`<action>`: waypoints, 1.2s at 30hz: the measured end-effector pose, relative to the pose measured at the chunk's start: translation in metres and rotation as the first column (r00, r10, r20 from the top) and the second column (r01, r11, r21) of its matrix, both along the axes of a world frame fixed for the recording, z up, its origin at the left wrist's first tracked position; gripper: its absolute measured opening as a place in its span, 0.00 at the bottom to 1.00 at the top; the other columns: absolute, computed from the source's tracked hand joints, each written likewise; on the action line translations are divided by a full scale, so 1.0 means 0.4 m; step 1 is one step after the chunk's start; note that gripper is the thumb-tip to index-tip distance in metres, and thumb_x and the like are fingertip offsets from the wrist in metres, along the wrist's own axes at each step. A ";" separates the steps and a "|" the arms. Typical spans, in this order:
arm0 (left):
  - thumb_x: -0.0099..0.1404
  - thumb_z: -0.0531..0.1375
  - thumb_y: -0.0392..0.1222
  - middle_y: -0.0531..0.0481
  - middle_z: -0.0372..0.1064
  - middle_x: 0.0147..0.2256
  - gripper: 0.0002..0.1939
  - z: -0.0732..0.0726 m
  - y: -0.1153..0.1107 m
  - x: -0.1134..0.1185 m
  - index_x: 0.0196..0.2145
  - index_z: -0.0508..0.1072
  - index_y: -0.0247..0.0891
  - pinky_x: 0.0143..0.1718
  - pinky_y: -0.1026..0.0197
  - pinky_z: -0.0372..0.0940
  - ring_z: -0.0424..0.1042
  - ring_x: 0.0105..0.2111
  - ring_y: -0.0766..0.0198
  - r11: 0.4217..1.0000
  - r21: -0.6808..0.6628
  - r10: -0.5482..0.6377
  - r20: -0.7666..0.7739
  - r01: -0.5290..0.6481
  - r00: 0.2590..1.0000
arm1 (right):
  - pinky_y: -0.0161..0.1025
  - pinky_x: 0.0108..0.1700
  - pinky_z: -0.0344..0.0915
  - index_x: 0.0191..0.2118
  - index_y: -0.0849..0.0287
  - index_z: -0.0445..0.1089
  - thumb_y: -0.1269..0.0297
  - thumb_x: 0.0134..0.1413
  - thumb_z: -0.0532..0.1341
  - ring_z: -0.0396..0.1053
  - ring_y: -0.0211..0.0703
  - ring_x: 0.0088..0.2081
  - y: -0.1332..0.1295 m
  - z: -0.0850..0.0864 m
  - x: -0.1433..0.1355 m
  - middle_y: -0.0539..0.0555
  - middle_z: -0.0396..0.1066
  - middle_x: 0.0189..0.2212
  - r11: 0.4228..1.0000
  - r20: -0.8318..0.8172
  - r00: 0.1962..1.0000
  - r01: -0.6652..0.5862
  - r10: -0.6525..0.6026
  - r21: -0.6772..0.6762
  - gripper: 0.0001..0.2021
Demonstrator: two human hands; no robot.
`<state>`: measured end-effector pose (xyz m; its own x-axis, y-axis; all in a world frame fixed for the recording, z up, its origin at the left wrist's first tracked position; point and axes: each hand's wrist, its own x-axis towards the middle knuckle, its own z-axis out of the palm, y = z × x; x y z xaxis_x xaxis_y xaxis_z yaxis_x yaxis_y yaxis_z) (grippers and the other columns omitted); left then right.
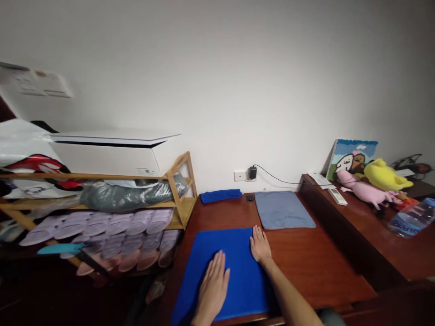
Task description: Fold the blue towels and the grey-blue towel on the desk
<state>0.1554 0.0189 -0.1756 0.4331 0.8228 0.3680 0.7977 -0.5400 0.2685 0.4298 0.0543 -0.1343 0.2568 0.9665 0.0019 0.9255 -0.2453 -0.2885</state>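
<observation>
A bright blue cloth [234, 276] is spread out on the brown wooden desk [322, 258]. My left hand [214, 285] is over the cloth's left half, palm down, fingers stretched out together; whether it touches the fabric I cannot tell. At the cloth's far right corner lies my right hand [260, 244], flat, with its fingers extended over the edge. Neither hand grips anything. Behind my right hand, a grey-blue cloth [283, 209] lies flat near the wall. A folded blue cloth [220, 195] rests at the desk's back left.
Left of the desk stands a wooden rack [185, 199] with several lilac slippers [115, 222] and a white box [108, 156] on top. On the raised right surface are a pink plush toy [365, 189], a yellow plush [385, 174], a remote [337, 196] and a plastic bottle [413, 219]. A charger [253, 172] is plugged into the wall.
</observation>
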 end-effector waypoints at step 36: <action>0.82 0.42 0.55 0.39 0.65 0.73 0.34 0.076 0.185 0.129 0.74 0.66 0.36 0.74 0.43 0.62 0.63 0.74 0.49 0.979 0.065 -0.192 -0.053 0.195 0.980 | 0.50 0.81 0.43 0.81 0.68 0.46 0.58 0.78 0.41 0.41 0.49 0.81 -0.143 0.004 -0.054 0.58 0.41 0.80 0.999 -0.008 1.000 -0.030 0.030 -0.013 0.34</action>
<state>0.2068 0.0929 -0.1452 0.5992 0.6952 0.3971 0.6870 -0.7012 0.1907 0.4081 -0.0030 -0.1327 0.2280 0.9736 -0.0127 0.9303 -0.2217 -0.2923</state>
